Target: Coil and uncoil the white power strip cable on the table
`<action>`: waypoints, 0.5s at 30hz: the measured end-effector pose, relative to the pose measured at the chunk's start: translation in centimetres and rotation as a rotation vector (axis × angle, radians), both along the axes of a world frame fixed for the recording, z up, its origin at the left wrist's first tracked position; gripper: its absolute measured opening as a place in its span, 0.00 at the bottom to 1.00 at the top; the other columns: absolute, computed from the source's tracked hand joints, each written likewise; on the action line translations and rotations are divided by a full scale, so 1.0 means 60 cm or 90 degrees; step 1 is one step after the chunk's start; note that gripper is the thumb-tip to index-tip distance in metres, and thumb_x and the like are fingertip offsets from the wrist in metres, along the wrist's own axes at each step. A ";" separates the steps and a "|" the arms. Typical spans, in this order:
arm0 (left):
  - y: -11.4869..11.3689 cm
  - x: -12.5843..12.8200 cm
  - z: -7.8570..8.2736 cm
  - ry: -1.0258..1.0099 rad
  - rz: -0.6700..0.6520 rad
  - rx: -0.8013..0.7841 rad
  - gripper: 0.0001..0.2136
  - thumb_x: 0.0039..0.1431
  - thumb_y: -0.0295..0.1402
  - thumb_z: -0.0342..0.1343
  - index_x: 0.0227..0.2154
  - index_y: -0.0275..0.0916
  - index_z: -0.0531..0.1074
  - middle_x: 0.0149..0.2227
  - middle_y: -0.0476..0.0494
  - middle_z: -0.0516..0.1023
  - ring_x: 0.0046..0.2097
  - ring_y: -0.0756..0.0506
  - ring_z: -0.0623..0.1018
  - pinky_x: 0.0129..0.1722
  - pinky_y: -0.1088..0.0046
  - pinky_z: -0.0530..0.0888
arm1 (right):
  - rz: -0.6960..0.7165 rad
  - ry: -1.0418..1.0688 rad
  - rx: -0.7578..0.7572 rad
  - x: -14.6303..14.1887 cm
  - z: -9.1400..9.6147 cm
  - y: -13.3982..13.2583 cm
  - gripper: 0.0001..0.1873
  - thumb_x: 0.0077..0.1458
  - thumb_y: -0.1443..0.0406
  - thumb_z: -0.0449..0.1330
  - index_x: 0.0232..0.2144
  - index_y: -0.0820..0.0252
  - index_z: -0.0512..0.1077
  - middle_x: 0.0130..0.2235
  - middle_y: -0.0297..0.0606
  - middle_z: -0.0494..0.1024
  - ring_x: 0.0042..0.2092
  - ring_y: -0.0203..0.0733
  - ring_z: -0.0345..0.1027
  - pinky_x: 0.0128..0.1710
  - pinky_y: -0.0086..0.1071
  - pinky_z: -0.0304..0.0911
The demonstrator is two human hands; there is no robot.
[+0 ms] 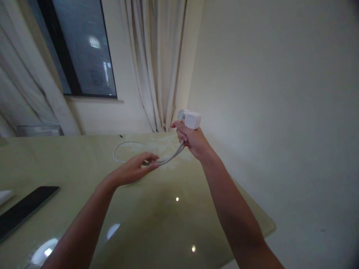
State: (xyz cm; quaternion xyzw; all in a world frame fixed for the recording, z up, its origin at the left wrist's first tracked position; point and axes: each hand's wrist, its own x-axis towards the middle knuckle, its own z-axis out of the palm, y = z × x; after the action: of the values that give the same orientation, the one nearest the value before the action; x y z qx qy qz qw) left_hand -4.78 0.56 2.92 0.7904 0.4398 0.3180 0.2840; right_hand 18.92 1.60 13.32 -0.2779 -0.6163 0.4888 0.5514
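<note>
My right hand [192,140] is raised above the far side of a glossy yellow-green table [157,209] and is closed around a white charger plug [192,119] and the top of its white cable [123,147]. The cable droops from the plug, then loops on the table top. My left hand [134,170] reaches forward just above the table, fingers pinched on the cable where it meets the surface.
A dark flat device [24,209] lies near the table's left edge, with a white object [5,196] beside it. Behind the table are a cream curtain [157,63], a dark window [81,48] and a plain wall on the right.
</note>
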 end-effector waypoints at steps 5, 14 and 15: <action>-0.038 0.038 0.054 -0.504 0.044 -0.101 0.38 0.65 0.67 0.46 0.51 0.37 0.81 0.52 0.31 0.85 0.54 0.34 0.83 0.57 0.54 0.77 | 0.075 -0.130 0.076 -0.059 -0.071 -0.048 0.14 0.65 0.55 0.61 0.32 0.57 0.74 0.22 0.26 0.64 0.23 0.33 0.55 0.25 0.28 0.53; -0.069 0.052 0.094 -0.671 0.240 -0.338 0.23 0.57 0.47 0.68 0.46 0.32 0.81 0.29 0.41 0.81 0.27 0.47 0.78 0.24 0.75 0.75 | 0.142 -0.542 0.260 -0.103 -0.127 -0.072 0.11 0.56 0.69 0.63 0.40 0.55 0.68 0.42 0.40 0.81 0.41 0.47 0.75 0.42 0.37 0.67; -0.073 0.051 0.099 -0.687 0.243 -0.350 0.22 0.55 0.44 0.68 0.46 0.32 0.81 0.26 0.44 0.78 0.24 0.48 0.75 0.21 0.75 0.73 | 0.164 -0.532 0.264 -0.098 -0.124 -0.070 0.08 0.58 0.68 0.63 0.39 0.55 0.68 0.42 0.40 0.81 0.41 0.46 0.75 0.43 0.36 0.67</action>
State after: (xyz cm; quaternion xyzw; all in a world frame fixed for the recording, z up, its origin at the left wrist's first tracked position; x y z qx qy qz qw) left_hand -1.71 -3.80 8.87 0.3249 0.4333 0.5919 0.5969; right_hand 13.03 -2.59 5.91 -0.2563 -0.8988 0.2663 0.2356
